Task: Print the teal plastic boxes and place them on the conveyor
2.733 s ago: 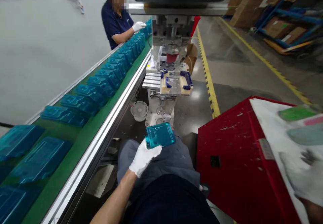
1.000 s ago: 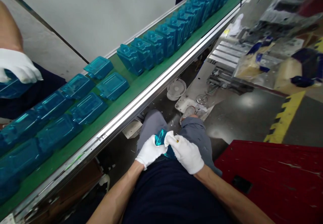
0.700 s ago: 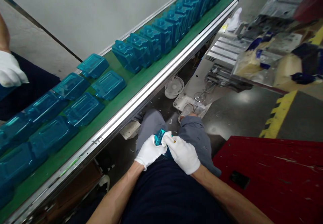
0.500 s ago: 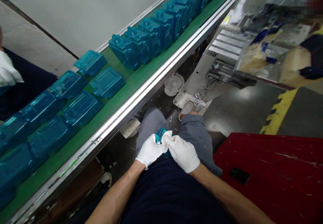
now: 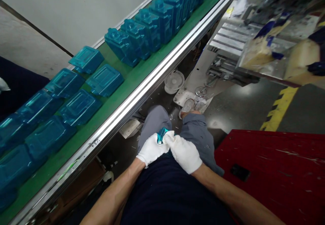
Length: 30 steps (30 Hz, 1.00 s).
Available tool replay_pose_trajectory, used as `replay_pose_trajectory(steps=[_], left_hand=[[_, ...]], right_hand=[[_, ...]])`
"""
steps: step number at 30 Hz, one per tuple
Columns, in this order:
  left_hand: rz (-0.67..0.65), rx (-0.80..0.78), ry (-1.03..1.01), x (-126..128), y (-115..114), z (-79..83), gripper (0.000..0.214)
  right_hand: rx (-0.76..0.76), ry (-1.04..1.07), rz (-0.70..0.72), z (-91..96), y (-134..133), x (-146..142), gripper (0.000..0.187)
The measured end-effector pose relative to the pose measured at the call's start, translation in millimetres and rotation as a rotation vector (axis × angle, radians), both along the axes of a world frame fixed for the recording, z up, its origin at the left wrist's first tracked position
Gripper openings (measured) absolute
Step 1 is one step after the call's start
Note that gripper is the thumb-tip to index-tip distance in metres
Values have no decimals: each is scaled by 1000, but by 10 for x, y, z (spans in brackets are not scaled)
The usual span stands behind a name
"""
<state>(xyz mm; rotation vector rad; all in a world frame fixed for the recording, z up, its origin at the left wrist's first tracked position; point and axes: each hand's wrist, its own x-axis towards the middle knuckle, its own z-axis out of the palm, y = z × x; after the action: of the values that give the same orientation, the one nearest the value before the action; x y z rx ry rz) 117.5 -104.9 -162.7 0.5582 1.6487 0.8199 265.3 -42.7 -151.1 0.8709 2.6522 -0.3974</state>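
The person sat beside the conveyor belt (image 5: pixel 119 98) and held a blue plastic piece (image 5: pixel 161 135) low over the lap, between the knees of the grey trousers (image 5: pixel 154 121). Both hands wore white gloves. The left hand (image 5: pixel 151 149) was closed around the piece from the left, with its fingers curled under it. The right hand (image 5: pixel 185 153) was closed on it from the right, and its thumb and forefinger met the left hand at the top. Only one small corner of the piece showed between the two hands; the rest was hidden, so its full shape could not be told here.

The piece looked like thin, clear moulded plastic, the same kind as the flat blue lids (image 5: pixel 104 80) that lay on the belt. It was probably very light and quite stiff, but its thin walls could bend or crack if squeezed hard. The smooth glossy surface might also slip, though the cloth gloves should help the grip. A hold on the edges and corners, where such a shell is strongest, seemed better than pressure on the flat middle, and it would keep marks away from the face.

Further along the belt stood a row of upright blue housings (image 5: pixel 142 32). A small fan (image 5: pixel 174 82) lay on the floor under the machine (image 5: pixel 228 55), and a red bin (image 5: pixel 274 171) stood at the person's right.
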Motion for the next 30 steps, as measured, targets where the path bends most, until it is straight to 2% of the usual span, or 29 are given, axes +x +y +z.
replay_pose_trajectory(steps=[3, 6, 11, 15, 20, 23, 30], left_hand=[[-19, 68, -38, 9, 10, -89, 25], [-33, 98, -49, 21, 24, -157, 22], [-68, 122, -78, 6, 56, -208, 30], [-113, 60, -52, -14, 97, -158, 35], [-128, -1, 25, -15, 130, -100, 23], [-149, -77, 95, -20, 131, -103, 20], [-154, -56, 67, -4, 175, -37, 20]], right_hand=[[-26, -13, -5, 28, 29, -1, 41], [-28, 0, -27, 47, 48, 12, 41], [-57, 7, -68, 4, 78, 24, 42], [-67, -8, -127, -89, 101, 39, 42], [-80, 70, -68, -131, 151, 34, 44], [-95, 40, -106, -110, 200, 3, 43], [-123, 39, -101, -107, 257, -4, 43]])
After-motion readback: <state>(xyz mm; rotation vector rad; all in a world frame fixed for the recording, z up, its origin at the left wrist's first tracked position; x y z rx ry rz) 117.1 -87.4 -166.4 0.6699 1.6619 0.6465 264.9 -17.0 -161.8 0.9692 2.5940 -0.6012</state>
